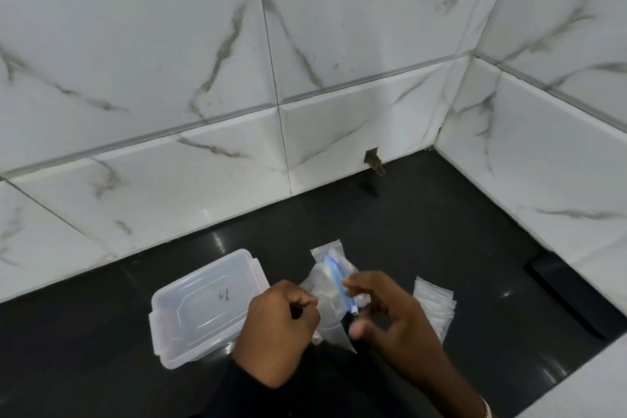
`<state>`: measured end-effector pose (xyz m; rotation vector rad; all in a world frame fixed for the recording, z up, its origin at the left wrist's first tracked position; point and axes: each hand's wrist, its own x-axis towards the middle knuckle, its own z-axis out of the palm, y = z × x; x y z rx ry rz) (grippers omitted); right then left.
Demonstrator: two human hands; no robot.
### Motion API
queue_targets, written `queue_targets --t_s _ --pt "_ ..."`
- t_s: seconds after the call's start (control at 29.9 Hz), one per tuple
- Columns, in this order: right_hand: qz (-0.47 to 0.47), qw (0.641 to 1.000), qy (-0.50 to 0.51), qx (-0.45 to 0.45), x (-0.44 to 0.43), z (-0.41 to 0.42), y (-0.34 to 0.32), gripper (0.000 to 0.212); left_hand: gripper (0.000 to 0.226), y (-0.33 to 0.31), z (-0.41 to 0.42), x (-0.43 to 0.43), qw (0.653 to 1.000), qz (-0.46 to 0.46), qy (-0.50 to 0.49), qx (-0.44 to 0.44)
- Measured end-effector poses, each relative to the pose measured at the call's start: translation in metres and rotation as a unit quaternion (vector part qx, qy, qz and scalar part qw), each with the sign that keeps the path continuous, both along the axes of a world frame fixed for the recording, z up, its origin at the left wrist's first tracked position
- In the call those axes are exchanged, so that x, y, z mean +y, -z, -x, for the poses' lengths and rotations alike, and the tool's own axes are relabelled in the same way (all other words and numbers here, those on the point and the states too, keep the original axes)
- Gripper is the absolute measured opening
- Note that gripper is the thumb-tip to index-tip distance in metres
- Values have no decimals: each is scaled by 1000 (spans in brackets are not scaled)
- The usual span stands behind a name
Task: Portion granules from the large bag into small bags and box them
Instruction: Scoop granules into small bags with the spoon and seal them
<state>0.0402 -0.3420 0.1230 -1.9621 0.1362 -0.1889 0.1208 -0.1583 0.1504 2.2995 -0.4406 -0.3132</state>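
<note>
Hands work low in the frame over a black glossy counter (424, 224). Left hand (280, 326) is curled into a loose fist, its fingers pinched on the near left edge of a clear plastic bag (325, 299) with a blue zip strip. Right hand (390, 312) has its fingers spread and half curled, the fingertips (349, 282) touching the blue strip at the bag's mouth; whether they actually grip it cannot be told. What the bag contains is not clear through the crumpled plastic.

Just left of the left hand, a clear plastic box (203, 305) with clip-on lid sits flat on the counter, lid closed, a small dark scribble on top. Just right of the right hand lies a stack of small empty clear bags (436, 305), partly hidden by the fingers. Beyond the held bag, another small clear bag (327, 248) lies flat, touching it.

Farther right, a dark flat object (563, 295) lies near the counter's edge. White marbled wall tiles (169, 78) rise behind and to the right, with a small broken notch (373, 161) at the tile base.
</note>
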Motion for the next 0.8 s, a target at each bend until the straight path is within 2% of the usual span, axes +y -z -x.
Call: queue_targets --t_s 0.07,0.1,0.17,0.23,0.3,0.37,0.5,0.64,0.74,0.8 --pt "36 997 -48 49 0 20 -2 83 13 -5 3 -9 1000 20 15 15" --pt "53 996 -43 61 2 24 -1 92 14 -10 4 -12 999 25 23 23" --pt "40 998 7 49 0 35 1 80 16 -17 11 -25 998 21 44 34" --pt "7 997 69 16 -8 46 -1 49 26 -21 18 -39 997 20 74 31" --pt "-55 992 109 3 -13 51 -3 25 39 -17 23 -44 991 73 107 42" --pt "-108 982 152 23 -25 63 0 24 41 -7 30 -55 977 121 155 77" --pt "-177 973 129 76 -40 80 15 22 16 20 41 -65 967 159 177 86" --pt "-128 973 172 86 -56 91 37 7 15 41 47 -81 962 144 213 95" --pt "-117 968 204 86 -69 90 55 14 17 53 46 -92 959 128 227 111" --pt "-106 965 221 89 -78 85 68 24 25 62 34 -105 976 61 198 62"
